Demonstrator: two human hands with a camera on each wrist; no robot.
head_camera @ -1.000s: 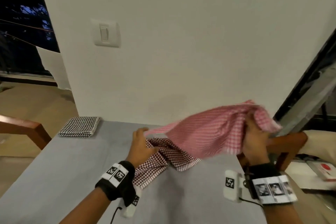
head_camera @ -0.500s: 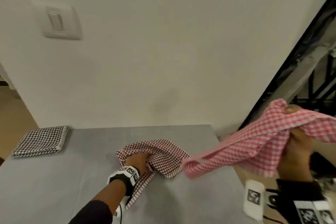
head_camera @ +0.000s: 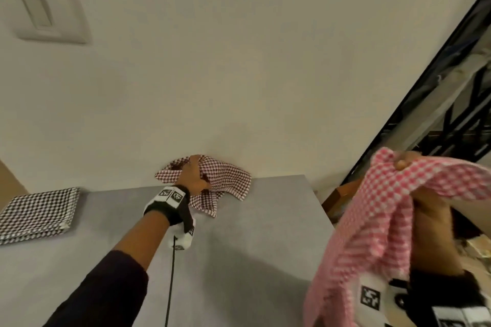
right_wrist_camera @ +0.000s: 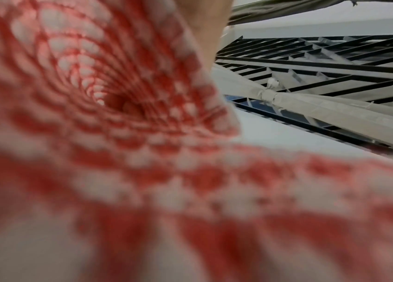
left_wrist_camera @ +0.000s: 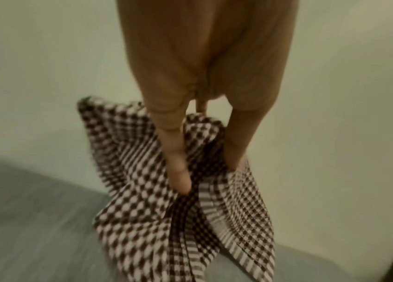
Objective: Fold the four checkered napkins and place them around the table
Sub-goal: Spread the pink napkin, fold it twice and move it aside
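Bunching between fingers (left_wrist_camera: 178, 171): maroon napkin (left_wrist_camera: 156, 225), seemingly.

The grey table (head_camera: 252, 260) and the wall behind it are being viewed from above and near by the head camera, facing forward. The dark red napkin (left_wrist_camera: 166, 219) is being looked at closely along the left hand (left_wrist_camera: 202, 66) by the left wrist camera; both are shared with the head view. The right wrist view is being largely filled by the blurred pink napkin (right_wrist_camera: 142, 181), very near, facing right toward a black grille (right_wrist_camera: 323, 57).

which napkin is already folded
The black-and-white checkered napkin, lying flat at the table's left edge. The dark red one and pink one are bunched in hands.
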